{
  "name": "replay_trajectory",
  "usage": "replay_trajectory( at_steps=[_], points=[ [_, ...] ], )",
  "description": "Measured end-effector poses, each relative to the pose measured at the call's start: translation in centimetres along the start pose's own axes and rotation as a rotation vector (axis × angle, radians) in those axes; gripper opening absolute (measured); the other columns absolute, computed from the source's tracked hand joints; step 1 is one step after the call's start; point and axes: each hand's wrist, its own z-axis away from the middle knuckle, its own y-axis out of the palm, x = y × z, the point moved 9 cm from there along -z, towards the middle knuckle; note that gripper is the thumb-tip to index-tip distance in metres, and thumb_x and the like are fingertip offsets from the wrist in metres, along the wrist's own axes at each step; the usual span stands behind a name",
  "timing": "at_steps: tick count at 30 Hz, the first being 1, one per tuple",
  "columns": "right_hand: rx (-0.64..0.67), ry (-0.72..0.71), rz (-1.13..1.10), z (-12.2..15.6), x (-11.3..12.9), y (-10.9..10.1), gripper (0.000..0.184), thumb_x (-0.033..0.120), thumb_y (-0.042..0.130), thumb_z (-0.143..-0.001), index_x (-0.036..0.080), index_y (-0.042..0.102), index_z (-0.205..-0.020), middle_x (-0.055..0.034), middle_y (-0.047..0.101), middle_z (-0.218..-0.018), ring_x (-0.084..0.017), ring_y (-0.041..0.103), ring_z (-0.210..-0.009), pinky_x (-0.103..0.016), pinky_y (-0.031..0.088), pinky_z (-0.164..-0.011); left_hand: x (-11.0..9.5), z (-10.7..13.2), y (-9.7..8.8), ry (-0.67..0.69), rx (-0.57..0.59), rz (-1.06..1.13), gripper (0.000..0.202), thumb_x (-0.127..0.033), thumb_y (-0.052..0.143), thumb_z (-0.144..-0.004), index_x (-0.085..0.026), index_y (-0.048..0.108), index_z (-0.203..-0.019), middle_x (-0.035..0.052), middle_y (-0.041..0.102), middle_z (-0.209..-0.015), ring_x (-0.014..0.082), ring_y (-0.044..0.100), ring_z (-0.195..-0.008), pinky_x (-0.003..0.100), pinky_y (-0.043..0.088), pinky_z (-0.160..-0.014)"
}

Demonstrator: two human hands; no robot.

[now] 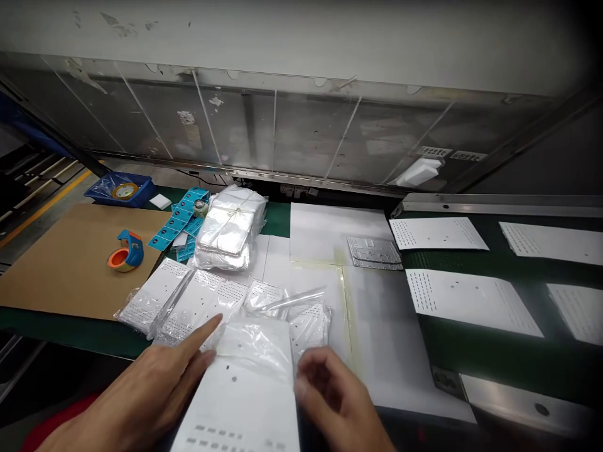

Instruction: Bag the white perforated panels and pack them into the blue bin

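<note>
A flat white panel [245,402] with small holes and rows of slots lies at the bottom centre, and clear plastic film [257,342] covers its far end. My left hand [164,370] is at the panel's left edge, its index finger stretched along the far corner and a second fingertip against the side. On the opposite edge, my right hand [334,395] has its fingers curled in close to the panel, slightly blurred. Just beyond are plastic-wrapped white panels [202,301] and another bagged panel [308,326]. The panel's near end runs out of view.
A green conveyor [471,336] on the right carries several white panels [445,233]. Silvery wrapped packs [228,220] are stacked at the back. To the left are a tape dispenser [126,252], blue label sheets [176,220], cardboard [70,263] and a blue bin [120,188]. A metal hood [282,132] overhangs.
</note>
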Motion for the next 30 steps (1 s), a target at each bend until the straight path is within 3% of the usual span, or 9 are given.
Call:
replay_trajectory(
  at_steps=[4,9,14,17,20,24,30],
  points=[
    [-0.002,-0.056,-0.091,-0.9,2.1,-2.8,0.019,0.038,0.06,-0.08,0.021,0.052,-0.083,0.0027,0.051,-0.071,-0.009,0.047,-0.059,-0.02,0.039,-0.051,-5.0,-3.3,-1.0,0.136,0.138,0.059,0.034,-0.034,0.037,-0.091,-0.026,0.06,-0.114,-0.0006,0.07,-0.078,0.0152,0.064,-0.07,0.019,0.044,-0.061],
    [-0.149,-0.267,-0.058,-0.2,6.2,-8.2,0.013,0.031,0.062,-0.081,0.021,0.055,-0.087,0.0018,0.055,-0.075,-0.008,0.05,-0.055,-0.021,0.042,-0.05,-8.7,-5.7,-1.0,0.209,0.149,0.206,0.032,-0.031,0.037,-0.091,-0.022,0.061,-0.11,-0.0041,0.061,-0.054,0.0105,0.059,-0.051,0.017,0.044,-0.05],
    [-0.266,-0.401,0.092,-0.2,10.1,-12.1,0.014,0.024,0.066,-0.077,0.021,0.057,-0.087,0.0024,0.056,-0.069,-0.008,0.052,-0.052,-0.019,0.043,-0.048,-12.2,-7.3,-1.5,0.282,0.111,0.338,0.032,-0.029,0.039,-0.091,-0.018,0.061,-0.111,-0.0024,0.062,-0.055,0.0098,0.059,-0.049,0.018,0.047,-0.048],
    [-0.278,-0.402,0.149,-1.4,11.1,-13.4,0.012,0.024,0.065,-0.077,0.02,0.057,-0.085,0.003,0.056,-0.065,-0.008,0.051,-0.05,-0.019,0.043,-0.046,-13.0,-9.1,-1.1,0.284,0.119,0.413,0.034,-0.029,0.039,-0.09,-0.014,0.058,-0.114,0.0003,0.065,-0.058,0.0115,0.061,-0.049,0.019,0.047,-0.044],
    [-0.28,-0.4,0.201,-2.7,11.0,-14.4,0.014,0.026,0.064,-0.076,0.018,0.057,-0.085,0.0025,0.057,-0.061,-0.01,0.053,-0.049,-0.022,0.045,-0.043,-12.3,-11.5,0.3,0.224,0.129,0.48,0.035,-0.028,0.039,-0.091,-0.01,0.054,-0.117,0.0027,0.066,-0.058,0.013,0.061,-0.046,0.021,0.048,-0.041],
    [-0.419,-0.487,0.381,-3.6,11.5,-15.8,0.008,0.024,0.059,-0.078,0.019,0.056,-0.082,0.0021,0.058,-0.059,-0.011,0.055,-0.047,-0.023,0.045,-0.043,-12.4,-14.2,1.7,0.254,0.141,0.474,0.031,-0.029,0.04,-0.09,-0.009,0.06,-0.102,0.0033,0.065,-0.056,0.0126,0.061,-0.043,0.019,0.047,-0.037],
    [-0.492,-0.487,0.592,-3.5,13.0,-16.6,0.007,0.026,0.054,-0.081,0.02,0.054,-0.086,0.0036,0.059,-0.062,-0.012,0.058,-0.051,-0.027,0.048,-0.049,-14.6,-15.1,-0.3,0.346,0.031,0.465,0.03,-0.031,0.041,-0.091,-0.009,0.061,-0.094,0.0044,0.066,-0.058,0.0119,0.06,-0.043,0.02,0.048,-0.039]
  ],
)
